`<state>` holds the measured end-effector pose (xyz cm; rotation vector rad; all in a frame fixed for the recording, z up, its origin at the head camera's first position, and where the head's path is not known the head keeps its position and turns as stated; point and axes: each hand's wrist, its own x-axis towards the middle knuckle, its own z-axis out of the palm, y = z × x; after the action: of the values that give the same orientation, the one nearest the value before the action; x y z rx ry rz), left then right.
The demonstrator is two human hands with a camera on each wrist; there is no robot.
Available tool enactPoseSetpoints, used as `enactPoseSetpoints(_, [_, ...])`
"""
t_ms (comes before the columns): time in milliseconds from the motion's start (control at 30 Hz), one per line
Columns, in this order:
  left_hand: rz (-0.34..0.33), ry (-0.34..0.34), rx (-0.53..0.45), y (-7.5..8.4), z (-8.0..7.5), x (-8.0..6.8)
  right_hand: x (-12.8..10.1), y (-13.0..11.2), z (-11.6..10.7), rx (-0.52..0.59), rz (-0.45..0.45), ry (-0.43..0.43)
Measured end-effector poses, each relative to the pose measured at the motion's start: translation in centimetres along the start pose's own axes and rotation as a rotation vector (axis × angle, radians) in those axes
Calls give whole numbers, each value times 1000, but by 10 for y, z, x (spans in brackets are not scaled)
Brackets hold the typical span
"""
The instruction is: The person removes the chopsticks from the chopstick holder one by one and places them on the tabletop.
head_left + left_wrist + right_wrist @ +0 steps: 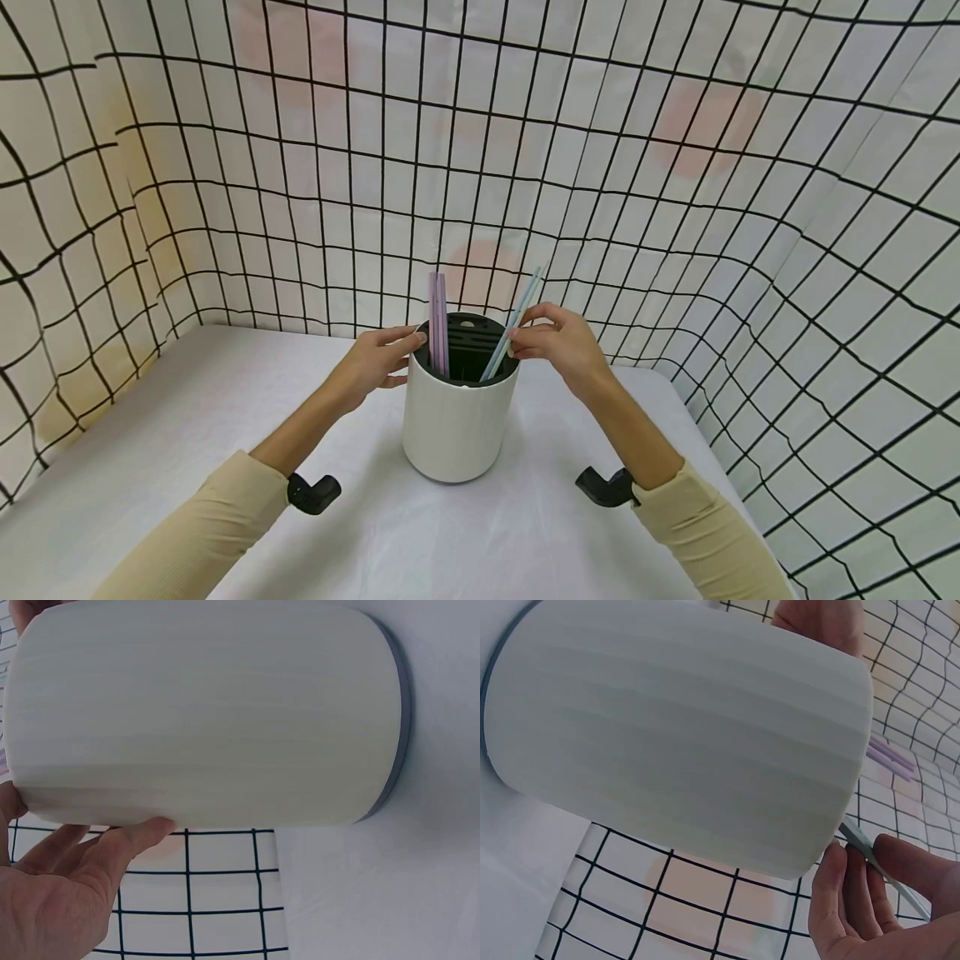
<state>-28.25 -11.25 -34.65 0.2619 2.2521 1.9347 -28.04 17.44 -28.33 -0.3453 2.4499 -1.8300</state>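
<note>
A white ribbed utensil holder (460,429) with a black slotted insert (468,333) stands upright on the table. Purple chopsticks (438,325) stand in its left side. My left hand (375,364) holds the holder at its upper left, thumb at the rim; in the left wrist view, fingers of the left hand (75,877) lie along the white wall (210,712). Between thumb and fingers, my right hand (558,342) pinches light blue chopsticks (517,317), which tilt right with their lower ends inside the holder. The right wrist view shows that right hand (877,900) beside the rim.
A pale cloth covers the table (225,392). Black wire grid panels (360,167) stand behind it and along both sides, with a patterned pale sheet behind them. Black devices (313,494) are worn at both wrists.
</note>
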Motion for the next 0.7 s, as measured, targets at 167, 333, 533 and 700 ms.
enactPoseSetpoints(167, [-1, 5, 1, 1, 0, -1, 0, -9, -4, -19, 6, 19])
enactPoseSetpoints(333, [3, 3, -1, 0, 0, -1, 0, -17, -10, -16, -7, 42])
enactPoseSetpoints(533, [11, -3, -6, 0, 0, -1, -2, -26, -19, 10, -29, 63])
enactPoseSetpoints(700, [13, -6, -5, 0, 0, -2, -4, -35, -27, 39, -54, 90])
